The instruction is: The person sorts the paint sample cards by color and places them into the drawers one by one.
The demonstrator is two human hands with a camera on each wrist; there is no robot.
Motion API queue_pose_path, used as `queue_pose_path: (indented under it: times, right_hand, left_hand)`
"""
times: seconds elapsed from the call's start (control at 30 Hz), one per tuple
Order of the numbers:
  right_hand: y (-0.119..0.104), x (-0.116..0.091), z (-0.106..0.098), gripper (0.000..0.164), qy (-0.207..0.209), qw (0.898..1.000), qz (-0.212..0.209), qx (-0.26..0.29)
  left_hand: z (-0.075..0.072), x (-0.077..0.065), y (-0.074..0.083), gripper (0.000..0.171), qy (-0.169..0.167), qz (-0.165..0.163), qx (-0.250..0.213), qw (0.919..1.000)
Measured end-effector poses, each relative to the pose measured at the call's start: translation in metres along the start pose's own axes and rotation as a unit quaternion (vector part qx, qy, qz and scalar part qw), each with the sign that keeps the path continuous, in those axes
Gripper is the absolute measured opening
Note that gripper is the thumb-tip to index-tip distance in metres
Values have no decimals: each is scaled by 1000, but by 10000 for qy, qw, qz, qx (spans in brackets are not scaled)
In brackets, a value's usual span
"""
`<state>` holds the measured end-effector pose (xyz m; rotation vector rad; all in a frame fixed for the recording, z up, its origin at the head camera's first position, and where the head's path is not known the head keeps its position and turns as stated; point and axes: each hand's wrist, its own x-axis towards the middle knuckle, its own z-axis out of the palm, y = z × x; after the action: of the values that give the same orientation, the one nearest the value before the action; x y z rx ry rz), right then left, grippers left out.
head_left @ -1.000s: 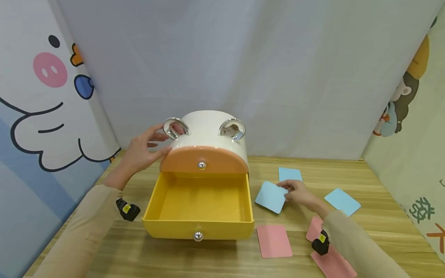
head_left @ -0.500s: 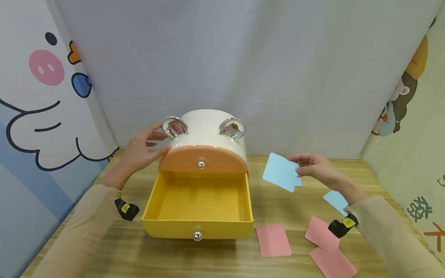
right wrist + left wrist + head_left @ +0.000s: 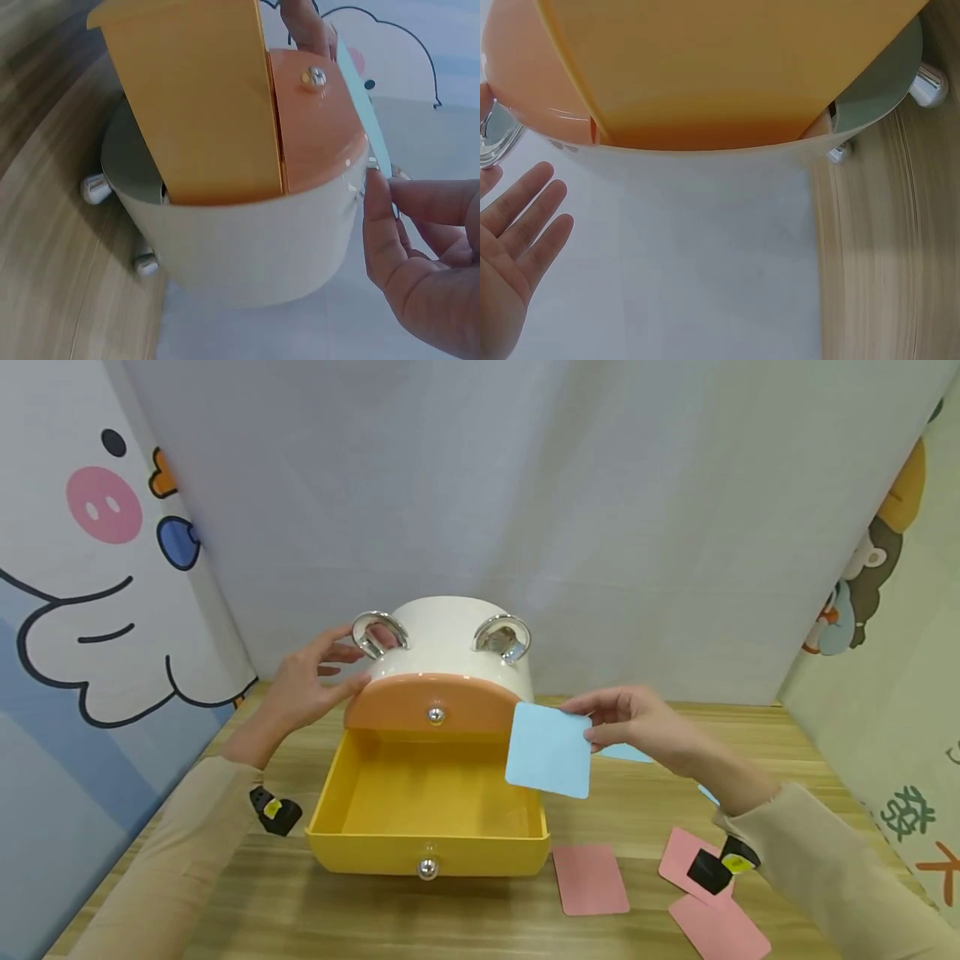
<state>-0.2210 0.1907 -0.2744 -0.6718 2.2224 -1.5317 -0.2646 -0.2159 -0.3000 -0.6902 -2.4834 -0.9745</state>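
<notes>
My right hand [image 3: 645, 722] pinches a light blue square card [image 3: 549, 750] by its right edge. The card hangs over the right side of a pulled-out yellow drawer [image 3: 427, 853], overlapping it in the head view; the right wrist view shows this card [image 3: 361, 101] edge-on. The drawer belongs to a white rounded cabinet [image 3: 450, 635] with an orange upper drawer front [image 3: 397, 706] and silver ring ears. My left hand [image 3: 311, 685] rests against the cabinet's left side by the left ear [image 3: 369, 627], its fingers extended in the left wrist view.
Right of the drawer, a pink card [image 3: 591, 880] lies on the wooden table [image 3: 637, 827]. Two overlapping pink cards, one the lower card [image 3: 720, 927], lie further right. A blue card [image 3: 628, 753] shows partly behind my right hand. A grey curtain [image 3: 637, 527] hangs behind.
My right hand has lifted the blue card off the table and carried it up, then left to the drawer. The left hand stays at the cabinet.
</notes>
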Motion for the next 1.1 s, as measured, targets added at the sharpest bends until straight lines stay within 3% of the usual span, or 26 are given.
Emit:
queue_pose_path:
  times: [0.27,0.47,0.83,1.1]
  right_hand:
    - [-3,8,42,33,-21,9995,-303,24]
    - [1,12,59,30,-243,9988,-415,-113]
    - [3,16,67,26,-290,9961,-597,-588]
    - [5,12,54,28,-61,9946,-401,-954]
  left_hand:
    - [0,0,-1,60,12,-6,1,10000]
    - [0,0,-1,60,17,-9,-23,10000]
    - [1,2,0,60,-18,-41,-1,10000]
    - [1,1,-1,61,-1,-1,-19,10000]
